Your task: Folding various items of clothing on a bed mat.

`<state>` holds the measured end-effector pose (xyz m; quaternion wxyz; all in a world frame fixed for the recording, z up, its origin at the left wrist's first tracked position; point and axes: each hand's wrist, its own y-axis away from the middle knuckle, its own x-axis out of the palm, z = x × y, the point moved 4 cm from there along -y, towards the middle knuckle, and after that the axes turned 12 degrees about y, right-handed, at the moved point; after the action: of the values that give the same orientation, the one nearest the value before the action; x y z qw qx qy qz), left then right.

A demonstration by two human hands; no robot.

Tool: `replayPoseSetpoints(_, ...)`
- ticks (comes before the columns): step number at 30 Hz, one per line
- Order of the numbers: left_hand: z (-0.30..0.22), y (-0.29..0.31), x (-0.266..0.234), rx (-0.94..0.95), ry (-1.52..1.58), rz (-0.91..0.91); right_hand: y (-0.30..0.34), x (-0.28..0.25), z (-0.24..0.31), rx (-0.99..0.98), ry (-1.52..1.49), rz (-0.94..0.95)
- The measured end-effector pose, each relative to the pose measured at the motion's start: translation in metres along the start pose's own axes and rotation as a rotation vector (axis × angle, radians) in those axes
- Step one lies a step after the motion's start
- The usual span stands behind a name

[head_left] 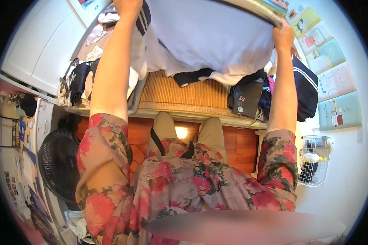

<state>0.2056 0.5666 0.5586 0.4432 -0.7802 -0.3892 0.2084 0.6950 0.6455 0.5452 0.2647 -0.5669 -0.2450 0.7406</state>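
A large white garment (216, 41), which looks like a shirt, hangs spread between my two raised hands above the bed. At the top left my left hand (128, 7) is closed on its edge, next to a dark part with white stripes; the fingers are partly cut off by the frame. My right hand (283, 36) grips the opposite edge of the shirt at the upper right. The lower hem drapes toward the bamboo mat (167, 96), where a dark piece of cloth (192, 76) pokes out from under it.
Dark clothes (78, 83) are heaped at the mat's left. A grey bag-like item (246, 98) and a navy striped garment (306, 87) lie at its right. A black fan (59, 163) stands on the left; a white wire basket (315, 163) hangs at the right wall.
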Motion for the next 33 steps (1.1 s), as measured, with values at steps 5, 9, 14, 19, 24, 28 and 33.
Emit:
replayPoseSetpoints(5,0.054,0.035,0.005,-0.274,-0.352,0.279,0.015,0.041,-0.067,-0.149,0.008,0.027)
replayPoseSetpoints(9,0.028,0.028,-0.011,-0.245,-0.284,0.285,0.032,-0.016,-0.023,-0.082,-0.127,-0.005)
replayPoseSetpoints(14,-0.029,0.048,-0.017,-0.055,-0.109,0.358,0.051,-0.039,-0.059,-0.12,-0.273,-0.09)
replayPoseSetpoints(19,0.014,0.207,-0.067,-0.209,-0.338,0.849,0.199,0.062,-0.094,-0.039,-0.09,0.436)
replayPoseSetpoints(24,0.012,0.387,-0.154,-0.714,-0.365,1.399,0.336,0.054,-0.122,0.088,-0.405,0.752)
replayPoseSetpoints(28,-0.018,0.396,-0.182,-0.701,-0.299,1.413,0.357,0.025,-0.125,0.05,-0.358,0.853)
replayPoseSetpoints(33,-0.03,0.378,-0.205,-0.814,-0.322,1.457,0.369,-0.002,-0.114,-0.108,-0.053,1.193)
